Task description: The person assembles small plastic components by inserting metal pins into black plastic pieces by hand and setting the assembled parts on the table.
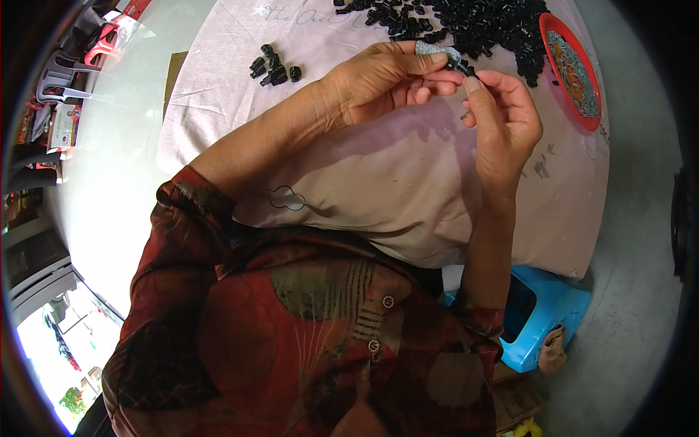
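A grey chair [54, 86] stands off the bench [211, 102], far to the left of the red tray [566, 93]. A small group of black parts [275, 71] lies on the cloth-covered bench, well left of the tray. Nearer the tray, the left hand [382, 73] has its grip pinched on a dark ribbed piece [461, 68]; grey material [437, 51] shows at its fingers (worn or held, cannot be determined). The dark ribbed piece is held left of the tray, between both hands. A large heap of black parts [480, 29] lies just left of the tray. The right hand [504, 113], also left of the tray, has its grip pinching the piece's right end. Loose grey bits [541, 167] lie on the wearer's side of the tray; a blue plastic stool [568, 306] stands farther that way. The tray contains small grey pieces [574, 69].
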A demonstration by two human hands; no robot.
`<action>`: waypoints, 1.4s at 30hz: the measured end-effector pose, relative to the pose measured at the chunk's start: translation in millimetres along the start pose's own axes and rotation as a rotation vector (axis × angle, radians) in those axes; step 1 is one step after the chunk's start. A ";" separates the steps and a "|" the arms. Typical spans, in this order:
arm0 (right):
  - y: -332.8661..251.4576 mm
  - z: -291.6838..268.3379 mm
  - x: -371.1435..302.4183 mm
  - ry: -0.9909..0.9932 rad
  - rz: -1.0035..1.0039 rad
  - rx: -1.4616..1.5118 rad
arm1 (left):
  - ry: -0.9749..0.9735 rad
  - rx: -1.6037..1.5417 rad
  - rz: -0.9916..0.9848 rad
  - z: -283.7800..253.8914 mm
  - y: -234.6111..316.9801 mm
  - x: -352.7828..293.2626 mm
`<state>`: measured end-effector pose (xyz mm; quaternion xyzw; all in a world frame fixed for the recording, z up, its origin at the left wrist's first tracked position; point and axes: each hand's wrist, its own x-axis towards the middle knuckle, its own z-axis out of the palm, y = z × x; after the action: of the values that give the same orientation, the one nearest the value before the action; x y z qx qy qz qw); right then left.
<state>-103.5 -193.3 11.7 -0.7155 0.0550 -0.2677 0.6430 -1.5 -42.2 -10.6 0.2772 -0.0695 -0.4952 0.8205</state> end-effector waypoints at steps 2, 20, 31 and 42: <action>-0.6 0.6 -0.2 0.000 0.001 -0.007 | 0.104 0.138 0.073 7.8 2.9 -4.5; -4.2 0.3 -2.7 -0.113 -0.015 0.046 | -0.082 0.447 0.040 -9.7 17.5 -8.2; -5.9 1.6 -4.4 -0.125 0.035 0.043 | -0.092 0.481 0.080 -12.1 21.8 -8.6; -7.6 3.1 -4.6 -0.213 0.119 0.035 | -0.045 0.591 0.103 -12.8 20.0 -5.5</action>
<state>-108.0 -187.3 17.4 -0.7240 0.0240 -0.1527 0.6723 16.2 -25.4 -10.1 0.4889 -0.2427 -0.4170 0.7267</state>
